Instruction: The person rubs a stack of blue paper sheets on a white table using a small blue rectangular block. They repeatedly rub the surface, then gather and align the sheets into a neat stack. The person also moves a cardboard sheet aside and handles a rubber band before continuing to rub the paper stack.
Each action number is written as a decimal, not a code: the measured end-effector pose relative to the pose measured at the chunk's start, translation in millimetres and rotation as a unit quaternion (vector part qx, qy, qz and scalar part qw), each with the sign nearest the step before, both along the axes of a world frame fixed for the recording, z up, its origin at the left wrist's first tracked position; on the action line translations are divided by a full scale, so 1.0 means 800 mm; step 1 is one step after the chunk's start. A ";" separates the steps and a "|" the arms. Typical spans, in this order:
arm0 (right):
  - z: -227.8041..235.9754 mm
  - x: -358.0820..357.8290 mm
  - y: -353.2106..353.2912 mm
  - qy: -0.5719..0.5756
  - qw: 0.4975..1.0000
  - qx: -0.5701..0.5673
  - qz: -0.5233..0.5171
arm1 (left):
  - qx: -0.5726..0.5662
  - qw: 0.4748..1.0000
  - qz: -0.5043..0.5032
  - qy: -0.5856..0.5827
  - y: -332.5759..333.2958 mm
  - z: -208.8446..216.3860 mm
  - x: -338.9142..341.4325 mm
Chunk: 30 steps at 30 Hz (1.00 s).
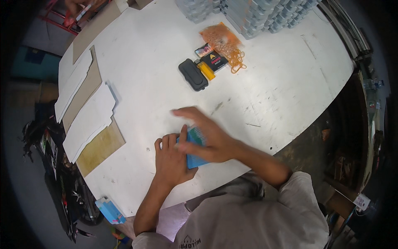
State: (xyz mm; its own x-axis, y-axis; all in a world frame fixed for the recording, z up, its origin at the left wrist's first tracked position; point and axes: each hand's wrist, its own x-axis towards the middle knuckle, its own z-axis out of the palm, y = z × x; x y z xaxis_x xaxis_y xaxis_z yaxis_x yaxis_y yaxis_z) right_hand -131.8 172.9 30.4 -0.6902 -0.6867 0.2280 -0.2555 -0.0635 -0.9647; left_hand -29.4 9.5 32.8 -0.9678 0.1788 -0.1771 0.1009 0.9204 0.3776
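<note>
A flat blue block with a green patch, which looks like a stack of printed cards or paper [196, 162], is near the table's front edge. My left hand [171, 159] grips it from the left, with the thumb at its near edge and the fingers along its far left side. Over the same stack hovers my right hand [211, 141], blurred by motion. Its fingers are stretched out and its thumb is apart, with nothing visible in them. The right hand hides much of the stack's top.
Beyond my hands lie a dark case [193, 74], a yellow lighter [206, 71], a black box [214, 61] and orange rubber bands [237, 61]. Grey plastic pieces [265, 16] are piled at the back. White sheets [91, 112] lie left; another blue stack [110, 211] sits at the near-left edge.
</note>
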 end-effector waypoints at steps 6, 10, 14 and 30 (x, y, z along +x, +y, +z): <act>-0.067 -0.121 0.100 0.162 0.875 0.261 -0.375 | -0.038 0.998 0.044 -0.025 0.026 -0.010 0.001; -0.103 -0.143 0.105 0.247 0.828 0.311 -0.395 | -0.031 0.999 0.036 -0.005 0.025 -0.008 -0.001; -0.097 -0.138 0.099 0.226 0.836 0.292 -0.407 | -0.011 0.999 0.041 -0.008 0.024 -0.007 -0.005; -0.067 0.005 0.145 0.342 0.892 0.232 -0.180 | -0.027 0.999 0.039 0.013 0.021 -0.020 -0.002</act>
State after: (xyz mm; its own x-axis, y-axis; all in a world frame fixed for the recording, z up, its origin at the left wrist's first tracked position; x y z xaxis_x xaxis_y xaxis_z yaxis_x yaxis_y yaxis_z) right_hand -127.8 289.2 -23.0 -0.6933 -0.5786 0.4296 -0.7184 0.5076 -0.4756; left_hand -31.1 26.6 16.7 -0.9829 0.0927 -0.1593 0.0363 0.9447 0.3259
